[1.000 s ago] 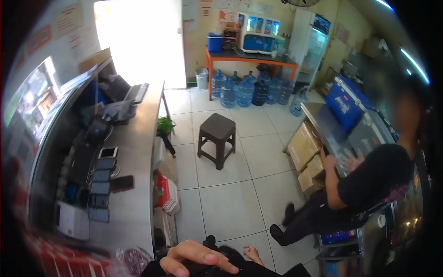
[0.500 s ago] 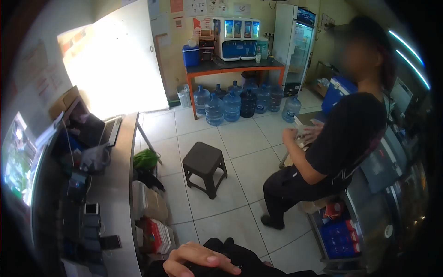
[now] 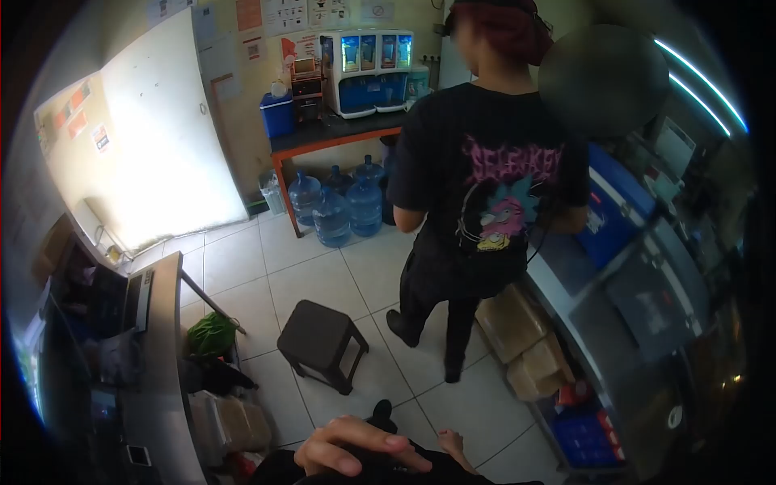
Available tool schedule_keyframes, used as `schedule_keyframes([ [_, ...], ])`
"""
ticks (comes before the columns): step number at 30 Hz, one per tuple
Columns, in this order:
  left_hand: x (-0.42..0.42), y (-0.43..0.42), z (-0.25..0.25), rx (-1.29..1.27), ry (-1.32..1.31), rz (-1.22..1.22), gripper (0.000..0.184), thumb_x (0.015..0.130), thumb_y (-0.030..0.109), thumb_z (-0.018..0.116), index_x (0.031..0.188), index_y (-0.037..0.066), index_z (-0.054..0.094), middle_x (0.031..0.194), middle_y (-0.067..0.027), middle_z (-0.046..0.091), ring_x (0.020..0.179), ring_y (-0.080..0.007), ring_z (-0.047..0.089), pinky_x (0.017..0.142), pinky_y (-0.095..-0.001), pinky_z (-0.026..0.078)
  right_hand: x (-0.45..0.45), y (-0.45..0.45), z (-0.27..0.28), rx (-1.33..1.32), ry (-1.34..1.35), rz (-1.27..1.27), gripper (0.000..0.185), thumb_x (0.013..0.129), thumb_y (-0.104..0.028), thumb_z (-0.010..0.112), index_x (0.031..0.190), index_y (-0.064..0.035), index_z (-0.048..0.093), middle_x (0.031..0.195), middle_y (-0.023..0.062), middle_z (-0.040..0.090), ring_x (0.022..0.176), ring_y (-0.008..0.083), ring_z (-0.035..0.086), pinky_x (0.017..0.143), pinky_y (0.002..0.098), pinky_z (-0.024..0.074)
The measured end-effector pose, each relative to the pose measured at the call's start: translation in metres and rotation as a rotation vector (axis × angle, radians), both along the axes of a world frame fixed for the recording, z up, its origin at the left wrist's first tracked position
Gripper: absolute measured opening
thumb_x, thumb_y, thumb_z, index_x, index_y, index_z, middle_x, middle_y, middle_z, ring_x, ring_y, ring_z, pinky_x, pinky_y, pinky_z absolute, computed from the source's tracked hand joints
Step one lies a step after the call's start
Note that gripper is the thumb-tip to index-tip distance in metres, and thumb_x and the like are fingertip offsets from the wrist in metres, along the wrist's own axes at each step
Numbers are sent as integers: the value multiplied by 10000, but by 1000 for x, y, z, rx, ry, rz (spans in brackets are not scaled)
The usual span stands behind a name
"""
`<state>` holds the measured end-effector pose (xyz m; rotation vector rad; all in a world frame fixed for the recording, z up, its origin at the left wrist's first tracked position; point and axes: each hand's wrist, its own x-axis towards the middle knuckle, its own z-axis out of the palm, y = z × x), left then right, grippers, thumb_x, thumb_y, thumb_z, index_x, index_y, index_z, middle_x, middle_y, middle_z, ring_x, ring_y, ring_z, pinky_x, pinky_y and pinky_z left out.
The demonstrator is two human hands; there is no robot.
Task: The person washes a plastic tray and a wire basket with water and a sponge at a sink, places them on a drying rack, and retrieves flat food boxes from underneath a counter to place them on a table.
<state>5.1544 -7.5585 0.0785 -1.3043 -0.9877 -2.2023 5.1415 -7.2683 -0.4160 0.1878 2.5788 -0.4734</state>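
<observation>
My left hand (image 3: pixel 364 446) is at the bottom of the view, in front of my dark clothing. Its fingers are loosely bent and apart, and nothing shows in them. To the right of it, a small part of my right hand (image 3: pixel 453 444) appears beside the dark clothing. Its fingers cannot be made out. Ahead of both hands, a dark plastic stool (image 3: pixel 323 343) stands on the tiled floor.
A person in a black printed T-shirt (image 3: pixel 505 174) stands ahead with their back to me. Blue water jugs (image 3: pixel 331 218) stand under an orange-edged table (image 3: pixel 283 149) holding a drink dispenser (image 3: pixel 368 73). A desk (image 3: pixel 166 323) lines the left; a blue cooler (image 3: pixel 614 206) stands right.
The view has turned right and tilted. The person has turned their back and moved across in front of the fridge and jugs. My left hand keeps nearly the same pose; more of my right hand shows.
</observation>
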Motion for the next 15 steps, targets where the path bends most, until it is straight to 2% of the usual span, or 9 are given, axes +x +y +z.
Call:
schedule_keyframes([
  [1, -20, -13, 3, -131, 21, 3, 350, 893, 228, 375, 1217, 118, 305, 1234, -243, 310, 768, -524, 546, 788, -597, 428, -5, 7, -19, -37, -54, -1, 258, 750, -250, 523, 972, -148, 607, 832, 69, 625, 820, 209, 592, 763, 337, 453],
  [2, -40, -20, 4, -104, 23, 14, 341, 891, 232, 380, 1205, 114, 318, 1220, -249, 325, 789, -532, 538, 787, -597, 428, -20, 12, -40, -78, -105, -3, 258, 750, -251, 516, 960, -133, 610, 811, 67, 624, 800, 206, 596, 756, 333, 455],
  [4, -82, -30, 7, -68, 17, -8, 343, 891, 236, 381, 1204, 112, 318, 1218, -253, 325, 798, -540, 530, 782, -597, 430, -41, 11, -6, -168, -265, -180, 253, 748, -257, 507, 927, -111, 610, 766, 85, 617, 755, 208, 602, 738, 339, 457],
  [7, -137, -39, -1, 27, -82, -62, 349, 891, 240, 378, 1207, 105, 319, 1223, -261, 316, 825, -559, 510, 776, -601, 429, -76, 14, 9, -159, -391, -262, 256, 742, -256, 516, 929, -112, 613, 777, 84, 620, 745, 200, 604, 729, 332, 462],
  [9, -170, -48, -3, 69, -156, -90, 353, 891, 240, 375, 1211, 100, 320, 1229, -265, 306, 842, -570, 496, 775, -606, 426, -113, 11, 10, -157, -422, -279, 258, 737, -255, 521, 931, -112, 615, 784, 84, 622, 738, 196, 606, 723, 327, 465],
  [11, -205, -61, -4, 8, -185, 18, 356, 896, 224, 358, 1224, 90, 320, 1246, -262, 292, 855, -586, 478, 785, -626, 403, -155, 3, 7, -166, -422, -294, 259, 733, -254, 527, 932, -112, 617, 791, 84, 623, 732, 191, 608, 717, 322, 467],
  [15, -296, -79, -26, 44, -107, -54, 367, 897, 239, 351, 1233, 94, 320, 1265, -247, 278, 882, -585, 466, 792, -637, 386, -249, -15, -7, -193, -415, -314, 264, 725, -251, 539, 934, -113, 620, 805, 83, 627, 719, 181, 612, 705, 313, 473],
])
